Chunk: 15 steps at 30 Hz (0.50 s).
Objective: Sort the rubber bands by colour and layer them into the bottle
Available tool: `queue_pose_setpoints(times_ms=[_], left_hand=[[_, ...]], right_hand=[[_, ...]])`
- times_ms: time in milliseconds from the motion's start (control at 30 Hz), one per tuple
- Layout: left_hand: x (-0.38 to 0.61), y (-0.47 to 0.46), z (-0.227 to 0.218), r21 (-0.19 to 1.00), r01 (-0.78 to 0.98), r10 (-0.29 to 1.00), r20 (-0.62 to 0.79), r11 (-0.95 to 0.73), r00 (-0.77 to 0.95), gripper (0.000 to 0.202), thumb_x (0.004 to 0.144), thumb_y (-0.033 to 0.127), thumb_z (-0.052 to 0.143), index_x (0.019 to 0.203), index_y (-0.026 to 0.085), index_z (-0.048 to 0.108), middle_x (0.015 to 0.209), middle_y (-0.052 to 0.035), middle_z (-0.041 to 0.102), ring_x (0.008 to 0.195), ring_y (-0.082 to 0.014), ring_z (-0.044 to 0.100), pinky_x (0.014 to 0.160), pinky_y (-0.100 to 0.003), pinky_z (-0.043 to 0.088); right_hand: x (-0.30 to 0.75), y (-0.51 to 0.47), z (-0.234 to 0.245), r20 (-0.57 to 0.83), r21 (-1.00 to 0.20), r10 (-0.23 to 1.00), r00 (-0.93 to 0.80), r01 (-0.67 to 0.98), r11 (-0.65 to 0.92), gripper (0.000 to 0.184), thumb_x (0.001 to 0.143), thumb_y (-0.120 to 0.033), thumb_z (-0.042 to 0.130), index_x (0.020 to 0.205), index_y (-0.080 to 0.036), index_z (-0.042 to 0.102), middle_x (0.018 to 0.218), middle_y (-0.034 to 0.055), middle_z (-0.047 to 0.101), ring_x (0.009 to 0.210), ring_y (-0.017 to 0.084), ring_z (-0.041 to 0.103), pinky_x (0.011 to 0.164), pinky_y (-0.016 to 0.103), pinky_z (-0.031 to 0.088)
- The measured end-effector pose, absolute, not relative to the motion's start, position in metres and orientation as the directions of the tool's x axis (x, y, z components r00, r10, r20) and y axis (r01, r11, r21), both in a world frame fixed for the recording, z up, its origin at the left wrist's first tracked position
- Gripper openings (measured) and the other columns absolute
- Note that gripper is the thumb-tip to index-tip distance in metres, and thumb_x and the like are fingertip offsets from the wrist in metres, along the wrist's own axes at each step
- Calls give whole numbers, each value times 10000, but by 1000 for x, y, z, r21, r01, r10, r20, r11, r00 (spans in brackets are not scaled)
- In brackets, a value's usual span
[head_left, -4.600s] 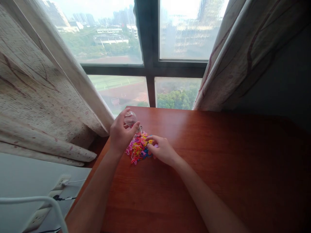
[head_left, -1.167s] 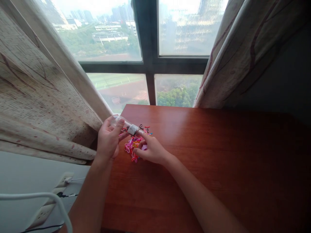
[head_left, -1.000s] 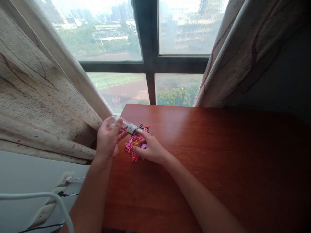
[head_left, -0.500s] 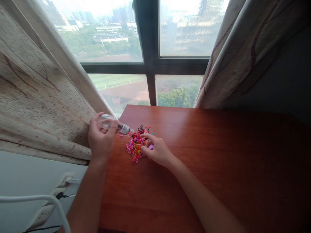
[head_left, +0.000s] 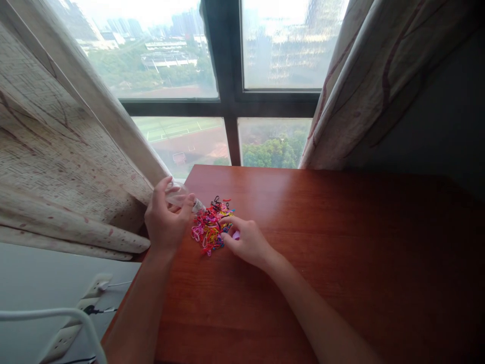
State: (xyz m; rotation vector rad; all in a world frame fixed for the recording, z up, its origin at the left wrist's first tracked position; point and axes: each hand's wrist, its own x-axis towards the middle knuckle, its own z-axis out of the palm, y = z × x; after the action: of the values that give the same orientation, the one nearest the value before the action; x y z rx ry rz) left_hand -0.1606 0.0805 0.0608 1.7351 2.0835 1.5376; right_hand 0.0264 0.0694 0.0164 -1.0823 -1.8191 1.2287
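My left hand [head_left: 165, 218] is closed round a small clear plastic bottle [head_left: 179, 192] with a pale label. The bottle lies tilted, its neck pointing down and right at a heap of small coloured elastic bands [head_left: 208, 230]. Pink, red, yellow, black and blue bands are loosely spread on the wooden tabletop. At the heap's right edge is my right hand [head_left: 248, 242], thumb and forefinger reaching over the bands. Its other fingers curl round a small lilac object [head_left: 236, 235], mostly hidden, whose kind I cannot make out. Whether the fingertips pinch a band cannot be seen.
The reddish-brown table [head_left: 322, 263] reaches up to a dark-framed window [head_left: 231, 106]. Patterned curtains hang at the left [head_left: 71, 126] and right [head_left: 341, 91]. Low on the left are wall sockets [head_left: 64, 338] with plugs and a white curved tube [head_left: 85, 318].
My left hand and the bottle have moved right and slightly down, bringing the neck closer over the bands. My right hand has shifted slightly downward. The view has turned a little.
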Motion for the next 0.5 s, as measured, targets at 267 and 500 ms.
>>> queue_pose_setpoints(times_ms=[267, 500], left_hand=[[-160, 76, 81, 643, 763, 719, 561, -65, -411, 582, 821, 363, 691, 1348, 246, 475, 1163, -92, 654, 898, -233, 681, 678, -348, 595], [-168, 81, 73, 679, 731, 734, 531, -71, -423, 609, 758, 346, 746, 1311, 241, 512, 1112, -60, 659, 813, -166, 672, 654, -280, 580]], right_hand=[[27, 69, 17, 87, -942, 906, -415, 262, 210, 276, 803, -225, 608, 1064, -191, 692, 657, -40, 632, 553, 85, 545, 597, 176, 427], [26, 68, 16, 93, -944, 909, -405, 255, 211, 278, 801, -226, 607, 1060, -183, 698, 655, -37, 626, 555, 88, 542, 598, 180, 424]])
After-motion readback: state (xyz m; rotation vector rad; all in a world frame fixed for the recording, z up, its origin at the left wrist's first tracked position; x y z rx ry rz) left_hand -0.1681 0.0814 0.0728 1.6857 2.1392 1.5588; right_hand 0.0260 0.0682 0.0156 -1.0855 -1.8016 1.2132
